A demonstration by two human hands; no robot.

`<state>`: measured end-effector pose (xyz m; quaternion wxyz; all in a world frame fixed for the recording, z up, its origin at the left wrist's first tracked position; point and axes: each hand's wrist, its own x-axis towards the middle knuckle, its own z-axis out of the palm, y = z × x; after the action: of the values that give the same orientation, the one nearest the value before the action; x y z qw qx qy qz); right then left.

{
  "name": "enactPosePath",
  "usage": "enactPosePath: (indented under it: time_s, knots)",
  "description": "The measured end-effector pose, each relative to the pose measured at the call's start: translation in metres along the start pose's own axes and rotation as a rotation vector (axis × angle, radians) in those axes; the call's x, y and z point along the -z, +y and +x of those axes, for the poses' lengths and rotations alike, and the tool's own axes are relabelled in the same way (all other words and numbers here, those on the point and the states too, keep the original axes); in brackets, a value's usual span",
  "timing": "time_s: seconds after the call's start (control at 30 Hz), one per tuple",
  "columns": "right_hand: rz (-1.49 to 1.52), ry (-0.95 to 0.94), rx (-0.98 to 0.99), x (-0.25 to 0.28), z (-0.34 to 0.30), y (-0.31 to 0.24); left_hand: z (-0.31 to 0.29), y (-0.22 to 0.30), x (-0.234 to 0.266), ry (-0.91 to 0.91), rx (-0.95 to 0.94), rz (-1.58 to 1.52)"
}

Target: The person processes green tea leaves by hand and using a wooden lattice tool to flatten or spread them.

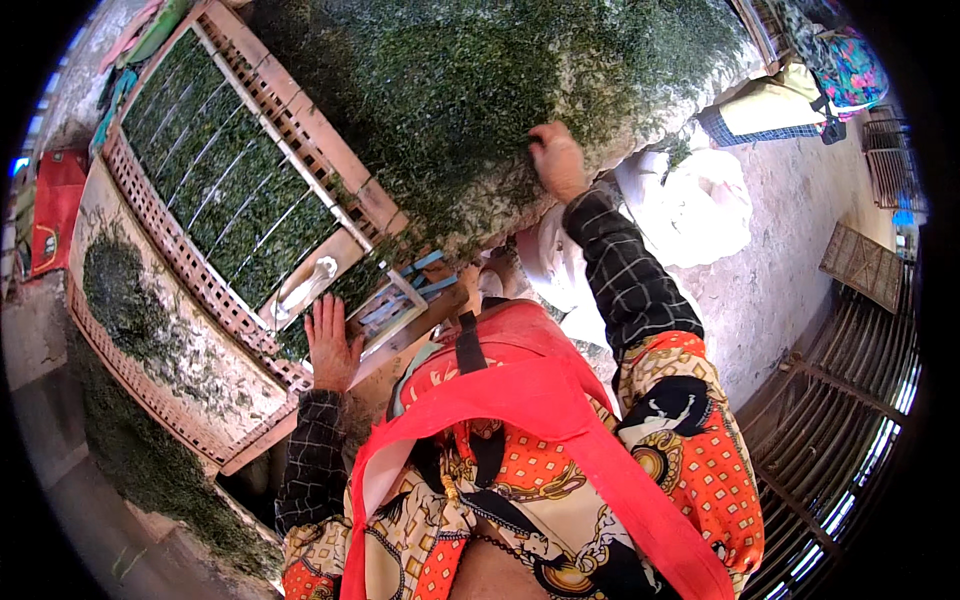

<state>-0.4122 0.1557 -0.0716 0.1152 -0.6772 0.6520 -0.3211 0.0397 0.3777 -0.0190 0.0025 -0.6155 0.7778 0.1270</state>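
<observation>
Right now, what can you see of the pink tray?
The pink tray looks like plastic, with rows of rectangular holes along its sides. Dark green leaf bits show inside, under a pale frame with thin crossbars. It lies at the left, slanting from upper left toward the middle; its underside is hidden. The left hand is at its near end, seemingly touching.

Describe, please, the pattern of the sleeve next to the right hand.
The sleeve is black with a white grid, best seen in the head view.
</observation>
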Motion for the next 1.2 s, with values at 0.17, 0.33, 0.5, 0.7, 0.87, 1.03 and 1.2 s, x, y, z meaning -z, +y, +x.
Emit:
enactPosePath:
  time_s: [0.17,0.33,0.5,0.7,0.87,1.03,1.2]
  knots:
    - [-0.069,0.219,-0.085,0.051,0.061,0.053,-0.002,0.002,0.002,-0.039,0.052,-0.009]
    - [-0.057,-0.038,0.117,0.041,0.045,0.013,-0.002,0.004,0.003,-0.038,0.054,0.013]
    - [-0.125,-0.052,0.287,0.015,0.022,0.016,-0.008,0.001,0.002,-0.068,0.082,0.018]
    - [-0.102,0.215,0.017,0.073,0.1,0.093,-0.012,0.002,0.006,-0.051,0.06,0.025]
    - [-0.238,-0.02,-0.124,0.081,0.119,0.135,-0.006,0.0,0.001,-0.062,0.059,0.036]
    - [-0.03,0.331,-0.287,0.096,0.15,0.172,-0.004,0.001,0.003,-0.07,0.06,0.03]
    - [-0.388,0.043,-0.477,0.089,0.174,0.188,-0.012,0.001,-0.001,-0.069,0.09,0.016]
